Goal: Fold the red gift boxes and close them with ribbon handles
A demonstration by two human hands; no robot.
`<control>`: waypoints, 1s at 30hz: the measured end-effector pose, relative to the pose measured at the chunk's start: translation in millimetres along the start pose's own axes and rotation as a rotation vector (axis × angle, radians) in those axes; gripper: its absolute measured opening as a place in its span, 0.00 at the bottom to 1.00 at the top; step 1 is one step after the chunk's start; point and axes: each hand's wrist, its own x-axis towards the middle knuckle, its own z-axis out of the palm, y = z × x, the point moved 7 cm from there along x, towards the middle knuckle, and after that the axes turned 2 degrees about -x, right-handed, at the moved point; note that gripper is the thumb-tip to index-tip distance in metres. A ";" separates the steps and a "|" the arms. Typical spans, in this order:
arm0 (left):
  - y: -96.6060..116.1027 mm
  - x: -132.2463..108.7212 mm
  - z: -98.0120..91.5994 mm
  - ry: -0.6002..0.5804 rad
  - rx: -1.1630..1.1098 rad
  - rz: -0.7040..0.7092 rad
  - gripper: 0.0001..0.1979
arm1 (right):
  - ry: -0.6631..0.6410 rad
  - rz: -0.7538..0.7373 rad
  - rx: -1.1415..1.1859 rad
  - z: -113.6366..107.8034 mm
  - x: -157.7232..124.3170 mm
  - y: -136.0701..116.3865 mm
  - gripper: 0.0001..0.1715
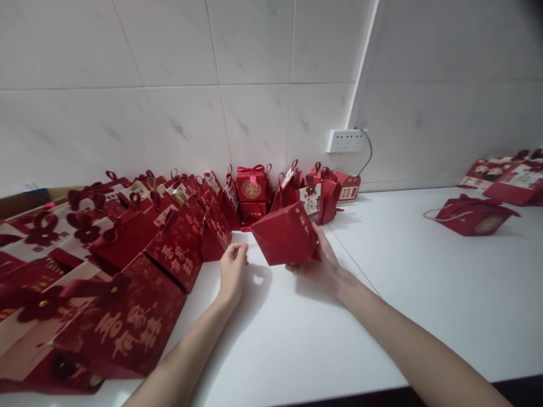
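Observation:
A red paper gift box (284, 234) is held tilted above the white table, its plain side turned toward me. My right hand (324, 257) grips it from the right, with the thumb along its side and the fingers partly hidden beneath. My left hand (234, 264) is just left of the box and apart from it. Its fingers are curled closed, and nothing shows in them. Nearest to that hand stands a red gift box (215, 229) at the edge of the left group. Behind the held box is a white-fronted gift box (311, 200) with a dark red ribbon loop.
Several red gift boxes (136, 333) with ribbon loops crowd the left side. A ribboned box (251, 189) stands near the wall. On the right, a dark red box (473, 216) with a cord handle lies on the white table (424, 282). A power strip (345, 141) is on the wall.

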 end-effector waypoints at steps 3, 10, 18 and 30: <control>7.3 -12.8 17.6 -0.164 -0.028 0.020 0.16 | -0.089 0.095 0.176 11.9 -4.2 5.4 0.33; 22.4 -31.8 36.5 -0.430 -0.065 0.154 0.19 | -0.183 0.129 0.166 20.3 -7.0 12.0 0.34; 17.0 -23.4 23.9 -0.265 -0.060 0.120 0.14 | -0.027 -0.438 -0.346 10.4 -8.2 -17.2 0.41; 44.0 -23.0 1.6 -0.017 -0.060 0.362 0.21 | 0.192 -1.228 -1.550 21.6 -37.5 -41.8 0.64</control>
